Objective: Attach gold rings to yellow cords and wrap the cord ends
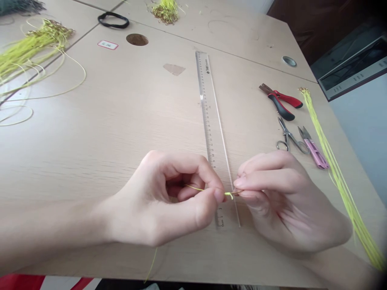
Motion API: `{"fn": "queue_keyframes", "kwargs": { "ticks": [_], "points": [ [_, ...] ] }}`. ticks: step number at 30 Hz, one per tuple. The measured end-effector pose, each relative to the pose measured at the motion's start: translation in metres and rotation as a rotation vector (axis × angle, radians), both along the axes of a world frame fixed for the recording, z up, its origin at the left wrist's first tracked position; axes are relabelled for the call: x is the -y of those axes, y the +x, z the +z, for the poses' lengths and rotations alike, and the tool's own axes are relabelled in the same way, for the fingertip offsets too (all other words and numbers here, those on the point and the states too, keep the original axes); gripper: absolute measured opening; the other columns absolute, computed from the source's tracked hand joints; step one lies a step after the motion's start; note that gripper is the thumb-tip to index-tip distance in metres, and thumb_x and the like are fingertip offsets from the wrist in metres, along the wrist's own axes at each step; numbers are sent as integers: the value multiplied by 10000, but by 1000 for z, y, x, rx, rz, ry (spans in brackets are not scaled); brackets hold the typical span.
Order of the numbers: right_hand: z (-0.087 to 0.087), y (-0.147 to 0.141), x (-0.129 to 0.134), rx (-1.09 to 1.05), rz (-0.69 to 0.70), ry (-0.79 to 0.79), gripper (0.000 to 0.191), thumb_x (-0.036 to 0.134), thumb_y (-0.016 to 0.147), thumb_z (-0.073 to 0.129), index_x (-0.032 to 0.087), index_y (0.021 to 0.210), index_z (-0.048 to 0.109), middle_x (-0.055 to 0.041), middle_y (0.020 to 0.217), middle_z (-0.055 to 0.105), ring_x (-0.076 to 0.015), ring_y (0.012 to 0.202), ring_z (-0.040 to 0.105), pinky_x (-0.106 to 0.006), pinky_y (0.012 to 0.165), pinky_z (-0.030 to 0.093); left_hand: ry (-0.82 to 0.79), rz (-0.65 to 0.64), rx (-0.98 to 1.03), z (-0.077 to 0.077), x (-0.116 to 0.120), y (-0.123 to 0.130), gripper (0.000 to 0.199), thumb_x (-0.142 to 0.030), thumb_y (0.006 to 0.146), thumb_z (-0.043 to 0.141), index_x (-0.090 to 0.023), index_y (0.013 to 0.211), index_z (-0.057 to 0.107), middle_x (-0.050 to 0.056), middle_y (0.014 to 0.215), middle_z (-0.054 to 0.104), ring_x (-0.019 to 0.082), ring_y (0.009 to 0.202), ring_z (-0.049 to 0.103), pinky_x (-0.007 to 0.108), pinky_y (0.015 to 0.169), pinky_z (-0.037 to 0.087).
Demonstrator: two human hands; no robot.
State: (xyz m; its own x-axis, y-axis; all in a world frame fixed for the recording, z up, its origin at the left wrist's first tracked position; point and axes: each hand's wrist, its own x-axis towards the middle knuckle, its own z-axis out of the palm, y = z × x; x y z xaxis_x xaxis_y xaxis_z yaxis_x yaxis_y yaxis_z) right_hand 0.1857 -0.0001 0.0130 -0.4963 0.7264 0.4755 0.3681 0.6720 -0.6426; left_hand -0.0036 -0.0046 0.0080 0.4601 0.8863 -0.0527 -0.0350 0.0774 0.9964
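Between thumb and index finger, my left hand point(178, 197) pinches a thin yellow cord point(228, 194) close to a small knot or wrapped end. The cord runs back through the curl of that hand, and a loose length hangs below near the table's front edge. My right hand point(281, 197) is closed in a pinch on a tiny brownish-gold piece point(237, 192) joined to the knot; its exact kind is too small to tell. Both hands are above the near end of a clear ruler point(208, 121) lying lengthwise on the table.
To the right lie red-and-black pliers point(282, 100), small scissors point(290, 135), pink thread snips point(314, 149) and a long bundle of yellow cords point(332, 161). Further yellow bundles point(36, 46) sit far left and at the back. A black band point(113, 20) rests near a round table hole point(137, 39).
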Motion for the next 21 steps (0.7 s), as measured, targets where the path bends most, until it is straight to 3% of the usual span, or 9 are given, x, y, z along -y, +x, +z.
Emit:
{"fn": "queue_keyframes", "kwargs": {
  "ticks": [6,21],
  "points": [
    [-1,-2,1,-9,-4,4,120,85,837,535,184,897,568,-28,817,548,-128,750,565,-267,617,495,32,3,-6,0,0,-1,136,-111,739,540,-167,616,552,-76,474,267,60,412,267,193,366,228],
    [0,-1,3,4,46,-49,106,74,832,534,170,872,552,-27,786,559,-136,745,547,-291,610,486,68,-23,-12,0,0,0,139,-88,755,533,-166,642,557,-80,487,268,57,418,270,194,377,233]
  ]
}}
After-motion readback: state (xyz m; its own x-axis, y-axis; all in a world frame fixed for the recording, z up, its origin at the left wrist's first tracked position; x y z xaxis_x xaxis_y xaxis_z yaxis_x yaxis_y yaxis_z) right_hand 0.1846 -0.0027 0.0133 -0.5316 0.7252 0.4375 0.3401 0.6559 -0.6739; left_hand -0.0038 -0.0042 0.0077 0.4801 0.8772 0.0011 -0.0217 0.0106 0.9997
